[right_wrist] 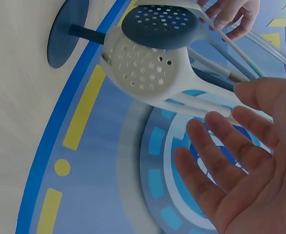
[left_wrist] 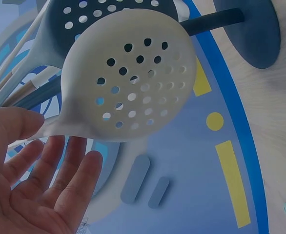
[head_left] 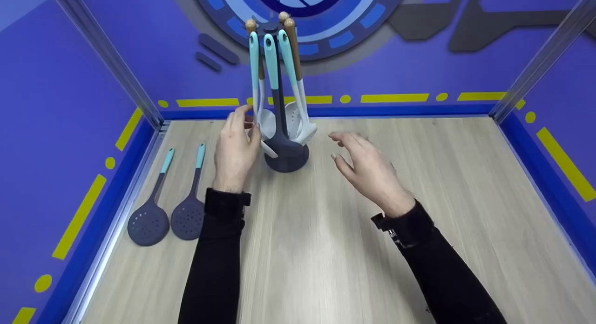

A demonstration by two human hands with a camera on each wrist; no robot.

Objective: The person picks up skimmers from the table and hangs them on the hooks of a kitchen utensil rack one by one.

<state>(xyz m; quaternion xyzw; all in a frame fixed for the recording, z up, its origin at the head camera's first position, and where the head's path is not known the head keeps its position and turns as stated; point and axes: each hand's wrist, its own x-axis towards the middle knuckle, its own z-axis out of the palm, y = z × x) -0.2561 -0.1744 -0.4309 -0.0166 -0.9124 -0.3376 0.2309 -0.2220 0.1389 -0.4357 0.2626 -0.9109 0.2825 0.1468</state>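
Observation:
A dark utensil stand rises at the table's back, hung with several kitchen utensils. My left hand is at its left side, thumb and forefinger about the neck of a white skimmer with a teal handle; other fingertips are hidden behind the skimmer's edge. At the stand's front hangs a dark skimmer with a teal handle. To the right is another white perforated utensil. My right hand hovers right of the stand, fingers apart and relaxed, holding nothing.
Two dark skimmers with teal handles lie side by side on the table, left of my left forearm. Wooden-handled utensils hang behind the teal ones. Blue-purple panels border the table at the back and both sides.

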